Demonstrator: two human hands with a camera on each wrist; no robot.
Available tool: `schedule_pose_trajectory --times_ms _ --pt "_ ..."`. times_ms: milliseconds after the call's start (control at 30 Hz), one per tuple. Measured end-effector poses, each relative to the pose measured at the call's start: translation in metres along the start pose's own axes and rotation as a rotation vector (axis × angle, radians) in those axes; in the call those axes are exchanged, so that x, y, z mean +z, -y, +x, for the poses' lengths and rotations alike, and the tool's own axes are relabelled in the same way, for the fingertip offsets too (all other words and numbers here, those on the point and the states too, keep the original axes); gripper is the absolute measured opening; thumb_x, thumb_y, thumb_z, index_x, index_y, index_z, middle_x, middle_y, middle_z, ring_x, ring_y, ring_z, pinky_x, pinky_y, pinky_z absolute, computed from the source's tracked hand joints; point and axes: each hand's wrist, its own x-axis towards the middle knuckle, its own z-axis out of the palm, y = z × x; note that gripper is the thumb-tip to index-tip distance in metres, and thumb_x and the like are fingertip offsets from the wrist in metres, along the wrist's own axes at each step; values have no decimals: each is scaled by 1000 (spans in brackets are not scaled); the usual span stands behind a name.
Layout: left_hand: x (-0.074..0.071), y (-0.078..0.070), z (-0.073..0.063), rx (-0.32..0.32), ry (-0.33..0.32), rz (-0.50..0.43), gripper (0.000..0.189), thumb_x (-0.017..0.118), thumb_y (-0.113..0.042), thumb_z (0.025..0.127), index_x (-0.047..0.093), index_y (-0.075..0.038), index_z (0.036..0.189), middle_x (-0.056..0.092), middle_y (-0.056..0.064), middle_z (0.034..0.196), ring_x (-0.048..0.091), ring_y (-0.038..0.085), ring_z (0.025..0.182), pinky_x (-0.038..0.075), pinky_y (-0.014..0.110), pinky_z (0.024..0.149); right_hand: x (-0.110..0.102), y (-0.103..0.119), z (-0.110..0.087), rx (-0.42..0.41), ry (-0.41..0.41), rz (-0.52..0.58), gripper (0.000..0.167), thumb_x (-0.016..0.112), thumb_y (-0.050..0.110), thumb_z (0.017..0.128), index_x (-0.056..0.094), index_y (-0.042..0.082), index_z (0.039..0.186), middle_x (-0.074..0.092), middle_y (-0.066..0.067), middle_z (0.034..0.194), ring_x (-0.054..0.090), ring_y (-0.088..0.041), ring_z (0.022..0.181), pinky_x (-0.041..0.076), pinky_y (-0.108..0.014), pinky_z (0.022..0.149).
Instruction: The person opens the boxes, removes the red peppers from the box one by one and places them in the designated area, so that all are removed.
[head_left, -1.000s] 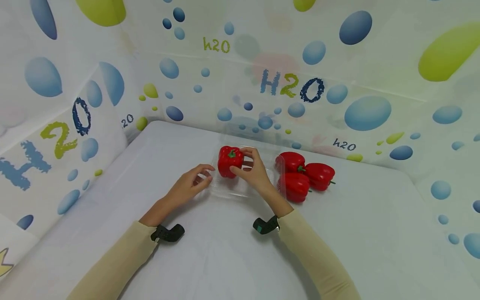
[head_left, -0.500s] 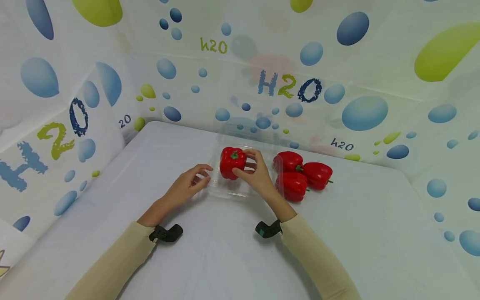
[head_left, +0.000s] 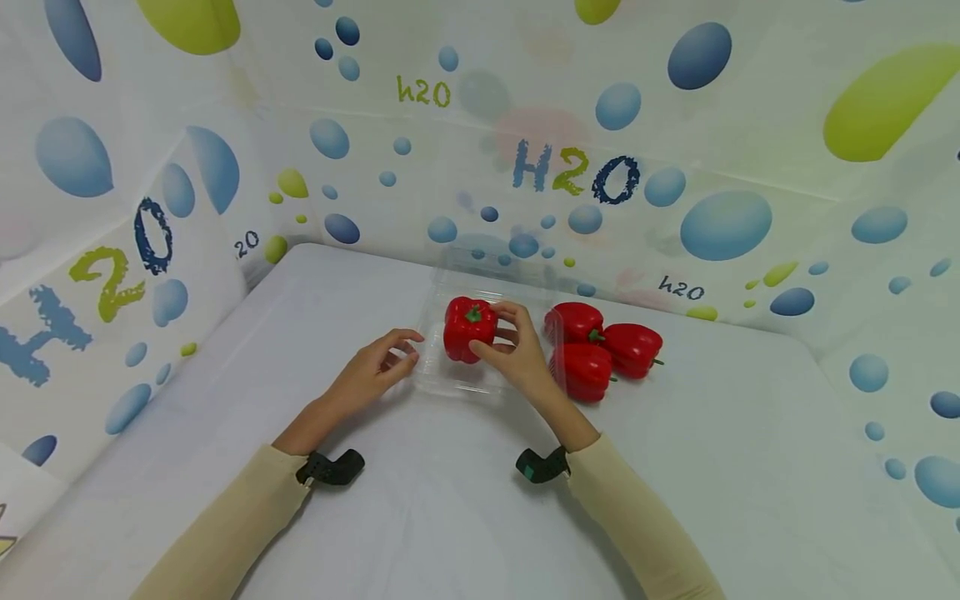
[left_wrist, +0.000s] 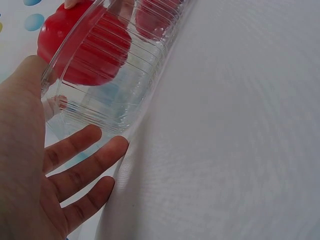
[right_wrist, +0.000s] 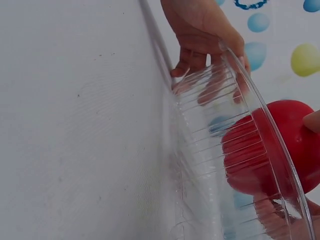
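Note:
In the head view my right hand (head_left: 519, 348) holds a red bell pepper (head_left: 459, 332) by its right side, stem facing up. The pepper is within a clear plastic container (head_left: 450, 385), partly below its rim. Whether it touches the bottom I cannot tell. My left hand (head_left: 375, 367) is at the container's left side, its fingers loosely spread; in the left wrist view the fingers (left_wrist: 82, 170) lie by the outer wall, with the thumb near the rim. Through the ribbed wall the right wrist view shows the pepper (right_wrist: 250, 155) and part of my right hand.
Three more red bell peppers lie together right of the container: one at the back (head_left: 576, 320), one in front (head_left: 587, 373), one to the right (head_left: 633, 348). The container's clear lid (head_left: 487, 265) stands up behind it. White cloth (head_left: 435, 500) covers the table; a patterned sheet hangs behind.
My right hand has moved the held bell pepper a little to the right and toward me inside the container. My left hand has stayed beside the container.

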Motion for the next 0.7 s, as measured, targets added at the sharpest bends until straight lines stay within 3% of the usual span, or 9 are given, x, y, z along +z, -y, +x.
schedule_pose_trajectory --times_ms 700 --pt "1 2 0 5 -2 7 34 57 -20 99 53 -13 131 63 15 112 65 21 86 53 33 76 -13 2 -16 -2 -52 33 66 74 2 81 38 9 136 45 -12 141 52 -33 121 50 -42 96"
